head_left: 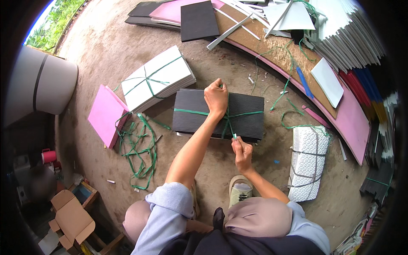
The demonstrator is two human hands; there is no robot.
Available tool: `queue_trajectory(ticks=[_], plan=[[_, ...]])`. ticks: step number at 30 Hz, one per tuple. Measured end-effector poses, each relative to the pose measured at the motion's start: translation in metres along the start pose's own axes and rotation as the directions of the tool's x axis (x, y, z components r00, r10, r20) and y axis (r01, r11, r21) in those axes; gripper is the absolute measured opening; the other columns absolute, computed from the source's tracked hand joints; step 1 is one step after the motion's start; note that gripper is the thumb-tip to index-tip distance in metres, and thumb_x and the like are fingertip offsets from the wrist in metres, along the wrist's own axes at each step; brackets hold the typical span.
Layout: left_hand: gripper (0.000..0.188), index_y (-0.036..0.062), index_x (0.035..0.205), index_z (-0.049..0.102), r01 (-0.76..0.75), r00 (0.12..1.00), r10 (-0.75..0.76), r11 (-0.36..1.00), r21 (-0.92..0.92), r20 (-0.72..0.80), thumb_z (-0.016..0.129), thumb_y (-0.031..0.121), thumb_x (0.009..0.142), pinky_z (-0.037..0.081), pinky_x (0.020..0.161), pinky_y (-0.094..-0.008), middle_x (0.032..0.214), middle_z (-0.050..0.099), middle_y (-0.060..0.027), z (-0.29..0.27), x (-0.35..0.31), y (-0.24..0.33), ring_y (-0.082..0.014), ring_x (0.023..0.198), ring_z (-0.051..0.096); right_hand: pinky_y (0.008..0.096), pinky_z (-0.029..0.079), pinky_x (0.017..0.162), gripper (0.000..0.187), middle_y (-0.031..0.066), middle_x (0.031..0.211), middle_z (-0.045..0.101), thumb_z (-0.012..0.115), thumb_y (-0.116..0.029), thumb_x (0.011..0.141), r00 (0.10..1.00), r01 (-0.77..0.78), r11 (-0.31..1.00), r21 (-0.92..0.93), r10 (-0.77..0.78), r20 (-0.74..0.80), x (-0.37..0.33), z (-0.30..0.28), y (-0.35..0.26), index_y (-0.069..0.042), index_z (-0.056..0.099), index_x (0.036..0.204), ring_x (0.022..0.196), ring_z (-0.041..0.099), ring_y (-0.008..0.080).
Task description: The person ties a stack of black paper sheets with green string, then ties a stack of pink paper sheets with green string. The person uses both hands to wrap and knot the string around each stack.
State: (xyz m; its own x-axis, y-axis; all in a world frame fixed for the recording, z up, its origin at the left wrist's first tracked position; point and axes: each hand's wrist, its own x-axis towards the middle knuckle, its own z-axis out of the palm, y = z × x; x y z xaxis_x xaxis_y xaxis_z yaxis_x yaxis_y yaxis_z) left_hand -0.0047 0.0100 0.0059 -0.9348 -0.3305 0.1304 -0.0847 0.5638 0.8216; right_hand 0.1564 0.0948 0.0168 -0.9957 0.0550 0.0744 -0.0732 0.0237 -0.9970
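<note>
A stack of black ribbed sheets (191,102) lies on the ground in front of me, with green plastic twine (248,113) running lengthwise and crosswise around it. The strands cross a little right of its middle. My left hand (216,98) is closed in a fist on the twine over the far side of the stack. At the near edge, my right hand (242,155) pinches another length of the twine, with a small white bit showing at the fingertips. The two hands hold the twine apart, and it looks taut.
A tied white bundle (159,76) and pink sheets (104,112) lie to the left, near loose tangled twine (146,157). A tied white textured bundle (307,163) sits right. Beyond is a low board (238,27) with offcuts. An open cardboard box (73,216) stands lower left.
</note>
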Motion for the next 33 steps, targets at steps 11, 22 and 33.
queue_trajectory(ticks=[11, 22, 33], plan=[[0.054, 0.0102, 0.113, 0.037, -0.037, 0.953, 0.016, 0.997, 0.064, 0.304, 0.067, 0.031, 0.074, 0.043, 0.052, -0.0324, 0.068, 0.061, -0.0134, -0.043, -0.010, 0.019, -0.0187, 0.052, 0.056, 0.0261, 0.025, 0.045, 0.042, -0.0014, 0.050, 0.034, 0.043, -0.027, 0.090, 0.977, -0.214, 0.977, -0.025, 0.214, 0.013, 0.014, -0.013, 0.007, -0.004, 0.039, 0.054, 0.051, 0.032, 0.0054], [0.025, 0.0014, 0.089, 0.062, -0.417, 0.764, 0.419, 0.901, -0.121, 0.491, 0.059, 0.024, 0.079, 0.045, 0.063, -0.0350, 0.083, 0.058, -0.0165, -0.104, -0.035, 0.001, -0.0307, 0.069, 0.059, 0.0338, 0.044, 0.081, 0.036, 0.0008, 0.055, 0.039, 0.035, -0.028, 0.093, 0.921, -0.348, 0.875, 0.337, 0.253, 0.296, 0.075, -0.004, -0.060, -0.009, 0.035, 0.062, 0.051, 0.040, 0.0096], [0.021, -0.0033, 0.090, 0.057, -0.179, 0.969, 0.223, 0.931, -0.318, 0.106, 0.047, 0.015, 0.088, 0.041, 0.062, -0.0288, 0.077, 0.053, -0.0119, -0.073, -0.095, -0.004, -0.0183, 0.065, 0.051, 0.0252, 0.041, 0.066, 0.036, 0.0027, 0.072, 0.053, 0.041, -0.032, 0.090, 0.819, -0.423, 0.906, 0.004, 0.380, 0.431, 0.127, 0.025, -0.070, -0.004, 0.054, 0.072, 0.071, 0.049, 0.0111]])
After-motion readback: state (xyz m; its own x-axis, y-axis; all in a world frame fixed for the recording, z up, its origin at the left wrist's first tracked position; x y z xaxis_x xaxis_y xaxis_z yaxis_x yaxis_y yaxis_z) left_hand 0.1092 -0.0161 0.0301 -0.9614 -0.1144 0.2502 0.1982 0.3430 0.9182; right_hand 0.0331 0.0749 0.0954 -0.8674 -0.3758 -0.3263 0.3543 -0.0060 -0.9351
